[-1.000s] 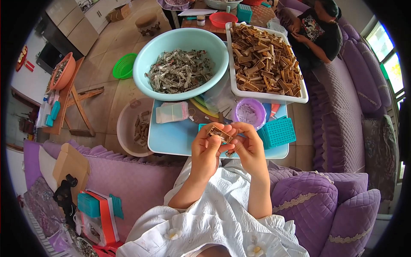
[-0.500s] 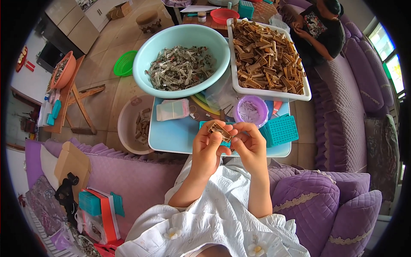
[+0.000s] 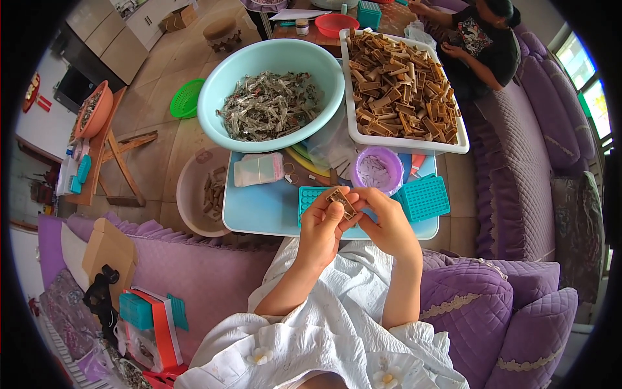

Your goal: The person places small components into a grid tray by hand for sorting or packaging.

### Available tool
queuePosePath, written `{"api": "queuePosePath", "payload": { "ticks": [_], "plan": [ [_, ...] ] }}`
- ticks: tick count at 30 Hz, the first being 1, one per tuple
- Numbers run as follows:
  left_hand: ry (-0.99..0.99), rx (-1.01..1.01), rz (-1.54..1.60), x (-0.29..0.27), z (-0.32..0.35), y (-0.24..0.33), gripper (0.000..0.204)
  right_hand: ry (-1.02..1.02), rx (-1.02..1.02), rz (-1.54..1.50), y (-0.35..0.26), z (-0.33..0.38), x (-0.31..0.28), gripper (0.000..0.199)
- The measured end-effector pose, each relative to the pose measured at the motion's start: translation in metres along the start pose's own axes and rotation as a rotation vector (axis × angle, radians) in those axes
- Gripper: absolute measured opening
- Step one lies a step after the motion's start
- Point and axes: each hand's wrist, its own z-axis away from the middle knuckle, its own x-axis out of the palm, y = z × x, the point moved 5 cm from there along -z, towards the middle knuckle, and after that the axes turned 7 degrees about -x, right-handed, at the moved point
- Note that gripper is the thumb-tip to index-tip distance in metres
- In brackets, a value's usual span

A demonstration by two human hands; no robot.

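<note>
Pale-blue, white-rimmed bench [image 3: 259, 217]: I log one brown, open-faced rectangular shell [image 3: 341, 204] above its near edge, left hand [image 3: 317, 230] clamped on it, right hand [image 3: 390, 223] with fingertips pinched together at its right end, contact unclear. My reading: this piece unfinished; whether similar brown shells [image 3: 402, 91] heaped in the white rectangular plastic tray [image 3: 348, 97], far right corner, are done or waiting, I cannot tell.
</note>
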Motion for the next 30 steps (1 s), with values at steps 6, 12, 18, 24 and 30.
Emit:
{"api": "queuePosePath", "payload": {
  "ticks": [6, 12, 18, 24, 30],
  "plan": [
    [0.007, 0.088, -0.270, -0.003, 0.003, -0.001, 0.032, 0.204, 0.089, -0.452, 0.007, 0.012, 0.013, 0.032],
    [0.047, 0.139, -0.393, -0.011, 0.008, -0.008, 0.029, 0.246, 0.178, -0.202, 0.015, 0.016, 0.022, 0.024],
    [0.130, 0.106, -0.447, -0.019, 0.009, -0.006, 0.026, 0.084, 0.179, 0.087, 0.012, 0.008, 0.027, 0.025],
    [0.173, 0.083, -0.399, -0.036, 0.007, -0.003, 0.027, 0.062, 0.212, -0.203, 0.045, 0.006, 0.052, 0.035],
    [0.165, -0.059, -0.435, -0.075, 0.006, 0.016, 0.028, -0.066, 0.236, -0.509, 0.068, 0.000, 0.079, 0.039]
  ]
}}
